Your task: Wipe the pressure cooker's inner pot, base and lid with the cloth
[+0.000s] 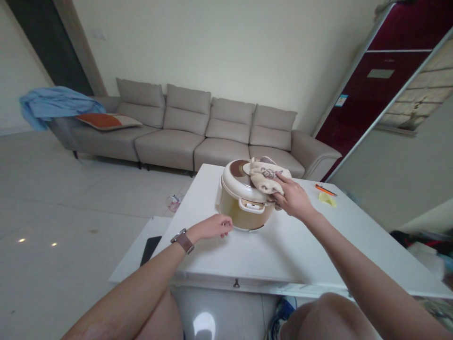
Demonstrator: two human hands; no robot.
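A cream and gold rice cooker (244,215) stands upright on the white table, its lid closed and its white handle facing me. My right hand (292,196) presses a cream cloth with dark printing (269,175) against the right side of the lid, fingers closed over the fabric. Part of the lid is hidden under the cloth. Beside the cooker's lower left edge is my left hand (214,226), its fingers curled in with nothing visible in them. Whether its fingertips touch the cooker I cannot tell.
The white table (304,250) has a small drawer knob at its front. An orange pen-like object (325,190) and a yellow scrap (327,199) lie at its right. A dark flat object (151,249) rests on a lower white surface at left. Behind stands a grey sofa (166,146).
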